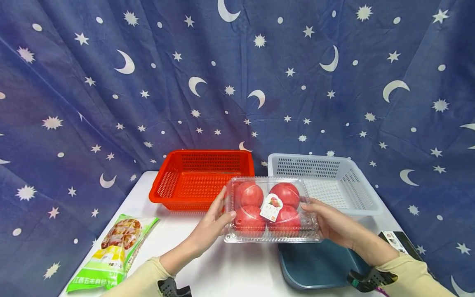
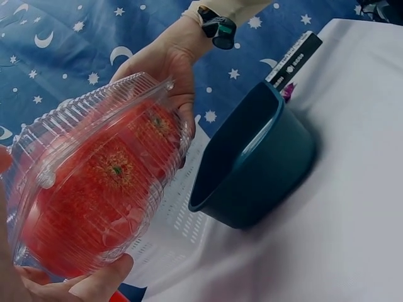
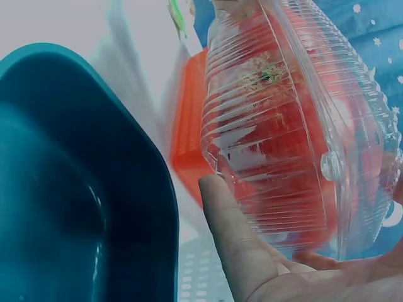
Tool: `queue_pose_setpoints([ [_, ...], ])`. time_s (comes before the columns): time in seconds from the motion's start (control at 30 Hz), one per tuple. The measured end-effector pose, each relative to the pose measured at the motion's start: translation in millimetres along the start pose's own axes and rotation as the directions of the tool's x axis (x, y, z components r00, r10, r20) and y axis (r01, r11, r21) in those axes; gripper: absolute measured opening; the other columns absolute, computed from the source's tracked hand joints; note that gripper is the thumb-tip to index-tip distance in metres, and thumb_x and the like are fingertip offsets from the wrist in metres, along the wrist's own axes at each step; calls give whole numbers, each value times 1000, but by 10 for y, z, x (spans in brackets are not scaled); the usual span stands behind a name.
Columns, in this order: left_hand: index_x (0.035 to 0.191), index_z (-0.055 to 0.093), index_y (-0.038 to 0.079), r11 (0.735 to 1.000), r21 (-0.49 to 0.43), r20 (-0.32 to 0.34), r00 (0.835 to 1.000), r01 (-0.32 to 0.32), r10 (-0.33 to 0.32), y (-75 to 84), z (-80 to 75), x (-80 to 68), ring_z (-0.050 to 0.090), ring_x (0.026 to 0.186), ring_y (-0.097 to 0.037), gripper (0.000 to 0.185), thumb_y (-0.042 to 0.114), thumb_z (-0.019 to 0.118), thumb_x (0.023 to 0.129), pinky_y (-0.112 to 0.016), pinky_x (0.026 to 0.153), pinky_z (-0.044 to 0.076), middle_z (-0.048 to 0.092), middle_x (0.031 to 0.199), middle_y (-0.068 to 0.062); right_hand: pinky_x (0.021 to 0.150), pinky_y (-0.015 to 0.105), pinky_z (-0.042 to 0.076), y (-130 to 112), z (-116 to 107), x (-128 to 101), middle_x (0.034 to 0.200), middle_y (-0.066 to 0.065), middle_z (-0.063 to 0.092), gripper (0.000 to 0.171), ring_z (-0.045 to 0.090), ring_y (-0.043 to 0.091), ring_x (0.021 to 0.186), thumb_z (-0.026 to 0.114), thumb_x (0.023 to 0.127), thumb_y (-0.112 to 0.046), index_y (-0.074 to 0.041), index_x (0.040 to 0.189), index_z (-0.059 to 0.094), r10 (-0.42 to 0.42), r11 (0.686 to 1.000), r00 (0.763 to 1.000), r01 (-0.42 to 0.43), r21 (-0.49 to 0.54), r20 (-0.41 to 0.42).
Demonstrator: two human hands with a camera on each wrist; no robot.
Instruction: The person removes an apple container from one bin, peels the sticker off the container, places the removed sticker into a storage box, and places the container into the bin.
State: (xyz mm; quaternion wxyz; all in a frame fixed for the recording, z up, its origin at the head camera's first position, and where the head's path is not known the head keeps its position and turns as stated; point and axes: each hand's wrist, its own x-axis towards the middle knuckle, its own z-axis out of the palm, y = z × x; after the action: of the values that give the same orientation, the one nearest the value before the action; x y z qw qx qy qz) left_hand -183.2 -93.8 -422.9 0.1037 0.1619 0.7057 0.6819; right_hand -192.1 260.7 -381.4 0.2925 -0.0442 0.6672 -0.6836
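A clear plastic clamshell box (image 1: 268,231) of several round red fruits (image 1: 250,194) is held up over the table between both hands. A white label (image 1: 271,207) with a picture of a red fruit sits on its lid. My left hand (image 1: 209,229) grips the box's left end, thumb on the near side. At the opposite end my right hand (image 1: 334,222) holds it, with fingers underneath in the right wrist view. That view shows the ribbed side of the box (image 3: 271,138) and a fruit's yellowish stem end. Part of a dark teal basin (image 1: 315,264) lies beneath the box's right end.
Behind the box stand a red basket (image 1: 204,204) on the left and a white basket (image 1: 358,198) on the right. A green-and-yellow food bag (image 1: 107,260) lies at the table's left edge. A black box (image 1: 402,243) is beyond the right forearm. A star-patterned blue curtain (image 1: 237,74) hangs behind.
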Motion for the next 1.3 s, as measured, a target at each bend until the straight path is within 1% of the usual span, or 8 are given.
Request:
queue_pose_setpoints([
  [0.17,165,10,31,1000,-10,-1,1000,4,-4,-11,-71,-97,31,147,-43,81,29,60,102,-59,99,49,16,169,-12,94,47,54,14,93,-5,131,11,59,80,63,24,113,51,103,-37,-8,162,4,9,1000,1000,-8,-12,10],
  [0.4,166,11,29,1000,1,5,1000,6,-6,-46,-162,-226,27,148,-46,79,26,58,103,-58,101,49,12,170,-15,90,48,55,50,202,6,124,11,65,78,66,25,108,53,103,-33,-5,161,7,8,1000,999,-8,-7,35],
  [0.57,165,14,31,999,21,-28,999,28,-27,-34,-204,-311,24,149,-46,79,28,60,102,-63,99,48,13,170,-14,90,50,56,68,261,23,126,13,65,79,67,26,109,53,103,-34,-4,161,7,22,1000,999,-22,-10,30],
  [0.73,165,16,34,998,36,-43,998,51,-50,-36,-267,-408,22,151,-44,77,29,60,102,-68,98,46,14,170,-10,89,50,58,85,358,27,126,15,65,79,68,29,108,54,104,-34,-1,160,9,39,999,999,-39,-7,34],
  [0.87,164,17,38,996,36,-57,995,80,-78,-41,-323,-494,22,151,-41,75,29,60,103,-67,98,46,15,170,-9,89,47,58,105,450,24,127,16,65,77,68,31,107,56,104,-33,-2,160,14,47,999,998,-47,9,51],
  [1.0,165,15,33,996,33,-50,995,88,-86,-47,-376,-582,18,151,-44,75,26,58,104,-64,99,47,11,170,-14,88,45,59,129,543,34,127,16,65,76,68,31,107,58,103,-33,-3,160,17,54,998,997,-55,14,62],
  [1.2,165,13,30,995,21,-43,994,101,-100,-56,-444,-694,14,152,-43,75,24,56,104,-63,100,47,7,171,-14,80,38,60,166,635,52,123,16,66,76,68,28,101,57,103,-33,-3,160,16,63,998,996,-63,-3,70],
  [1.3,166,11,29,993,16,-37,993,116,-116,-66,-478,-756,15,151,-44,75,23,55,105,-61,99,48,6,170,-16,81,40,60,189,670,62,122,17,66,75,68,29,101,56,103,-32,-4,160,16,73,997,994,-73,2,80],
])
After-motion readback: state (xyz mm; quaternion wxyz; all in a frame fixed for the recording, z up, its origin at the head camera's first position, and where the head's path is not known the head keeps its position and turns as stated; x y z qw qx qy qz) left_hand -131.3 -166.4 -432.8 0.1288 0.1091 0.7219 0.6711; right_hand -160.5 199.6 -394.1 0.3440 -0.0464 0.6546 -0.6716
